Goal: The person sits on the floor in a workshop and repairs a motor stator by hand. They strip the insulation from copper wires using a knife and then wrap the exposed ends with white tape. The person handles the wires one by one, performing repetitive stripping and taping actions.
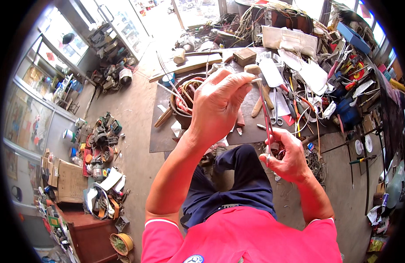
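Strands (266,113) from left fingers (243,80) to right fingers (288,141)

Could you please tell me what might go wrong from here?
The red strands, stretched between the left hand and the right hand, might slip or kink if pulled too hard.
A loose end could snag on the scissors lying on the cluttered table.
The left hand might also catch the pinkish wires that show beside it in this view.

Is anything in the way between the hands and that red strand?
Nothing visible: the left hand pinches its upper end, the right hand holds it lower. Between them, the red strand shows unobstructed.
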{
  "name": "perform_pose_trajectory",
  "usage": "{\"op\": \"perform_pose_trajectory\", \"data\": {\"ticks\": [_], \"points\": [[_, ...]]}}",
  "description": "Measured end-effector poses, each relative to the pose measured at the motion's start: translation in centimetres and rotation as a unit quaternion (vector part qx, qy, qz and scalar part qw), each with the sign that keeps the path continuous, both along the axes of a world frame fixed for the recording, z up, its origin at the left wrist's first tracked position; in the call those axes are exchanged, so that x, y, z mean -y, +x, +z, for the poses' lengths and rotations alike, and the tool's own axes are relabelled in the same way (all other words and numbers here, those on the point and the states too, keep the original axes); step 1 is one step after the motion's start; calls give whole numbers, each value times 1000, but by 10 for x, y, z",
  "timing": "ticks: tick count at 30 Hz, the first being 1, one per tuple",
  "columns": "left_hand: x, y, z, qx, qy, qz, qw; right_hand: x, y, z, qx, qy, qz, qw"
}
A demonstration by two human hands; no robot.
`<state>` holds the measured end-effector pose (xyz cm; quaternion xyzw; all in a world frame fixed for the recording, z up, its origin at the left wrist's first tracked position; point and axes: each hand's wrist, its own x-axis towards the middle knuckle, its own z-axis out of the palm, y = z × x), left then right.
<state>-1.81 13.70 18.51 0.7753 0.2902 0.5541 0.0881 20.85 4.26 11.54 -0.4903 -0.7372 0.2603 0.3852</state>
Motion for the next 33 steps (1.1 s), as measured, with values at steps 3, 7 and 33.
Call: {"op": "perform_pose_trajectory", "data": {"ticks": [3,7,33], "points": [[1,3,-3,-17,-10,-22,1000,0,5,4,30,21,-2,999],[5,5,-1,-38,-19,-24,999,-1,9,9,62,41,-12,997],[4,13,10,-38,10,-48,998,-2,11,8,33,34,-3,999]]}}
